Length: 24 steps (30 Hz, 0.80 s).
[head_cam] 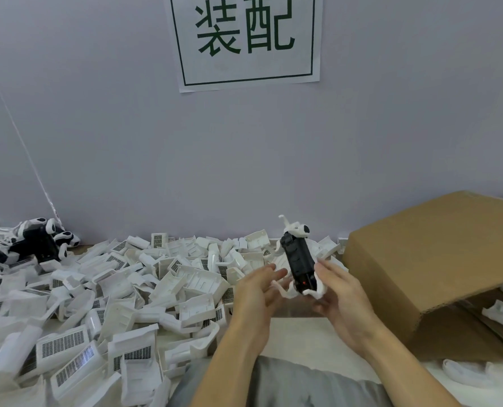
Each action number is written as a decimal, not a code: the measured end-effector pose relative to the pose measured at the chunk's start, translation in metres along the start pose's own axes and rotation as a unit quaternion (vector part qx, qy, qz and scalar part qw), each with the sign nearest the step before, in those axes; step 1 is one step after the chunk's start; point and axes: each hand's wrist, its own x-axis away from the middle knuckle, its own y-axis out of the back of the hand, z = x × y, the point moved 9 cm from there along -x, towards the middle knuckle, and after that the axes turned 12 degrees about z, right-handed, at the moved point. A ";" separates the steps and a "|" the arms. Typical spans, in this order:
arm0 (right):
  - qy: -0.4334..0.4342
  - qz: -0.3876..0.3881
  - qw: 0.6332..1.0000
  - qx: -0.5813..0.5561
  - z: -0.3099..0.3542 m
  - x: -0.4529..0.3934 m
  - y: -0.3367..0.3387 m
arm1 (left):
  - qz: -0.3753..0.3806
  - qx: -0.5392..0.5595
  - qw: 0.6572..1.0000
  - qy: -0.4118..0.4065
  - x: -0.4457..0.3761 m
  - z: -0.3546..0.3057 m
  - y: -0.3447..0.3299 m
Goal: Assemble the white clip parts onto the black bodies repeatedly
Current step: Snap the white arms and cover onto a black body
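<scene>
Nearest, the left hand (259, 292) is open with fingers relaxed, holding nothing, its fingertips beside the near end of the black body (300, 265), probably ready to steady or press a clip there. The right hand (337, 292) curls round that near end from the right side, lifting the body above the table so both ends stay reachable. The body's long axis runs away from the person, tilted slightly left, far end up and carrying a white clip part (295, 229). Beyond lie the heap of loose white parts (112, 289), the cardboard box (435, 259) and 1 pile of finished units (33, 245)
</scene>
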 end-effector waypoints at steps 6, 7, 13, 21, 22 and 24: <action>0.172 -0.045 0.931 0.317 0.034 0.011 -0.018 | 0.040 -0.113 0.992 -0.037 0.002 -0.005 -0.013; 0.196 -0.037 0.907 0.371 0.037 0.013 -0.026 | 0.030 -0.112 0.992 -0.040 0.002 -0.006 -0.011; 0.204 -0.006 0.853 0.480 0.039 0.015 -0.047 | 0.020 -0.095 0.994 -0.057 0.002 -0.005 -0.008; 0.115 -0.008 0.764 0.635 0.032 0.015 -0.061 | -0.047 -0.062 0.994 -0.081 0.001 -0.010 0.010; 0.097 0.003 0.766 0.635 0.028 0.013 -0.062 | -0.044 -0.064 0.994 -0.076 0.001 -0.010 0.011; 0.048 0.012 0.781 0.623 0.023 0.008 -0.058 | -0.023 -0.087 0.994 -0.068 0.001 -0.008 0.007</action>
